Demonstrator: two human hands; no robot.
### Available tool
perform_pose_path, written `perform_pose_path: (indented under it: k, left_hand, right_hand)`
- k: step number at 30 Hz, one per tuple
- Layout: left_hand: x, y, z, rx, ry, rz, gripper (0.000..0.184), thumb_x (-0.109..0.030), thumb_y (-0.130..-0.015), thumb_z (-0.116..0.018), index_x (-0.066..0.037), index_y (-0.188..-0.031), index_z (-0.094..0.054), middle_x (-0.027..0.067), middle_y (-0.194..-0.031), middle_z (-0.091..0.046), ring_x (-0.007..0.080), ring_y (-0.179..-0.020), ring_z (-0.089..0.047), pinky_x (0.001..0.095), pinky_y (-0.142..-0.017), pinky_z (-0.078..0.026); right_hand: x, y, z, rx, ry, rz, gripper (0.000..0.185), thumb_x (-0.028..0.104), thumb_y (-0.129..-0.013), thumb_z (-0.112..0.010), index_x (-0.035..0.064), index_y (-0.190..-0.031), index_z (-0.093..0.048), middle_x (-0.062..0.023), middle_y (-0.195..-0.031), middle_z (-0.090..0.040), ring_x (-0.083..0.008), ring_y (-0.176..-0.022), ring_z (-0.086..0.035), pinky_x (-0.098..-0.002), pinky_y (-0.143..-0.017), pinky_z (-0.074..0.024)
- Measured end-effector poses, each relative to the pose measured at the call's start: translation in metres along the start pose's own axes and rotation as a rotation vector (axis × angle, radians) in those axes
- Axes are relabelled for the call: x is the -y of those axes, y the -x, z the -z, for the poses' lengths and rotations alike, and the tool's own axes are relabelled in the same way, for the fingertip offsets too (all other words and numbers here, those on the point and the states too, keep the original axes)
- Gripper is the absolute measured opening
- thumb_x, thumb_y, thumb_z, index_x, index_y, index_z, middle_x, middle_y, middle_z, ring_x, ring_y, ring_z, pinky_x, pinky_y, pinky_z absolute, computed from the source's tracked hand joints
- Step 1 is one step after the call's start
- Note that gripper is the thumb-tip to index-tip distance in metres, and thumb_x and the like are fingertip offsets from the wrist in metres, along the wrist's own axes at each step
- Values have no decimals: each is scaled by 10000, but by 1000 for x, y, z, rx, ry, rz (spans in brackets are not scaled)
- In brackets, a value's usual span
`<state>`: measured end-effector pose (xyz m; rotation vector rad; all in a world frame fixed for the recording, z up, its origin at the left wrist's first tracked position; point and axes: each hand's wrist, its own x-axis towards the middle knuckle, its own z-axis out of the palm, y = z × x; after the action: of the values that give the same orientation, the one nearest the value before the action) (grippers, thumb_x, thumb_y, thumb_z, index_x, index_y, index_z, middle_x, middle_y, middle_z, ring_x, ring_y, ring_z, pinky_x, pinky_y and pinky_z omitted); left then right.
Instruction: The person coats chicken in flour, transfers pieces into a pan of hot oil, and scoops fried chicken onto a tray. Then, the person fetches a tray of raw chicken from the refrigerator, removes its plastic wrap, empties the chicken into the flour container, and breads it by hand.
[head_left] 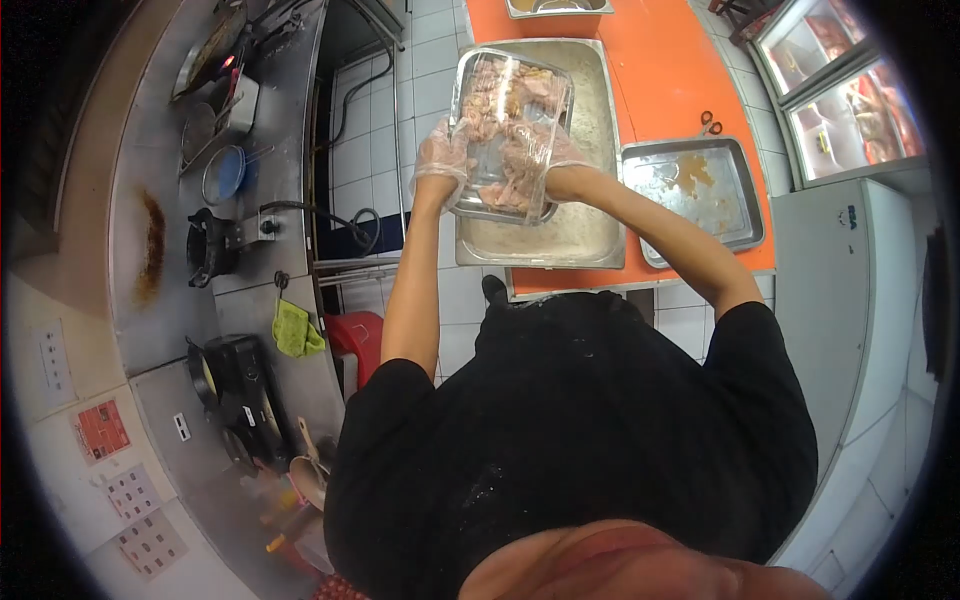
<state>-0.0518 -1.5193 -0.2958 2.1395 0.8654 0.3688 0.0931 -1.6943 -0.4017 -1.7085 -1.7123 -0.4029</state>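
Observation:
A metal tray (464, 200) of raw meat pieces (510, 85) sits over a larger, deeper metal pan (592, 225). Shiny clear plastic film (545, 150) stretches along the right part of the tray. My left hand (443, 158), in a clear plastic glove, has its fingers closed around the tray's left edge. Over the meat on the right side is my right hand (540, 150), gloved too. Its fingers blend with the meat and film, so their grip cannot be made out.
On the orange table (660, 60), a shallow metal tray (650, 240) with yellowish residue lies at the right, beside scissors (710, 123). Another metal container (560, 12) stands at the far end. A steel counter (300, 230) with burners, a blue bowl (224, 172) and a green cloth (296, 330) runs along the left.

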Motion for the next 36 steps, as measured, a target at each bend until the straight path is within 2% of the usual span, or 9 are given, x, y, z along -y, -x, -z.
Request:
perform_pose_path:
  k: [4, 7, 10, 15, 18, 22, 24, 27, 36]
  left_hand:
    - [21, -12, 1, -35, -91, -139, 376, -336, -1053, -623, 1, -1218, -634, 114, -800, -680, 169, -507, -620, 338, -441, -490]
    - [25, -8, -1, -71, -141, -142, 368, -316, -1053, -625, 9, -1224, -631, 105, -790, -675, 166, -509, -617, 341, -445, -493]
    - [28, 0, 0, -57, -102, 25, 426, -369, -1009, -648, -10, -1239, -640, 252, -939, -741, 401, -778, -734, 472, -720, -576]
    - [26, 15, 4, -59, -52, 62, 448, -349, -1019, -646, 8, -1289, -633, 225, -887, -730, 289, -677, -717, 411, -583, -563]
    - [44, -4, 4, -125, -117, -60, 461, -326, -1049, -613, 14, -1360, -605, 202, -851, -711, 215, -604, -680, 359, -493, -534]
    - [-6, 9, 16, -143, -53, -9, 432, -330, -1059, -593, -2, -1339, -622, 220, -1036, -734, 294, -791, -708, 420, -715, -558]
    - [14, -7, 18, -207, -131, -181, 430, -327, -1053, -600, 7, -1322, -628, 217, -1085, -738, 328, -867, -709, 432, -815, -544]
    - [18, -18, 20, -200, -186, -184, 344, -294, -1071, -608, 14, -1212, -669, 76, -969, -708, 155, -853, -567, 336, -813, -495]
    - [-16, -12, 23, -186, -71, -199, 329, -285, -1069, -591, 0, -1214, -668, 115, -916, -709, 191, -796, -621, 366, -751, -512]
  right_hand:
    - [3, -6, -8, -56, 25, 26, 380, 266, -899, -626, 69, -1215, -701, -206, -1245, -688, -392, -1134, -655, -486, -956, -524]
    - [4, -16, -9, 16, 2, 27, 378, 265, -901, -626, 69, -1215, -699, -204, -1245, -687, -394, -1132, -656, -489, -953, -526]
    - [1, -20, -1, 246, -72, -1, 361, 269, -903, -650, 88, -1214, -682, -196, -1260, -671, -404, -1111, -656, -515, -945, -528]
    - [-24, -23, -30, 783, -157, 22, 337, 220, -894, -680, 69, -1195, -694, -157, -930, -758, -365, -812, -726, -436, -797, -594]
    - [-6, -39, 22, 987, -884, -398, 358, 232, -871, -713, 46, -1176, -702, -178, -961, -758, -358, -819, -730, -457, -738, -570]
    - [-5, -66, 34, 675, -298, -25, 304, 216, -889, -726, 15, -1117, -736, -156, -928, -778, -231, -741, -762, -377, -613, -575]
    - [-2, -69, 57, 752, -368, -169, 301, 225, -864, -717, -21, -1030, -765, -206, -925, -760, -290, -752, -728, -412, -678, -565]
    - [1, -74, 75, 761, -445, -265, 303, 209, -824, -703, -46, -975, -763, -260, -929, -732, -354, -786, -693, -447, -740, -538]
    - [-1, -71, 111, 624, -445, -202, 303, 164, -808, -791, -85, -973, -740, -215, -810, -736, -292, -746, -716, -357, -697, -573]
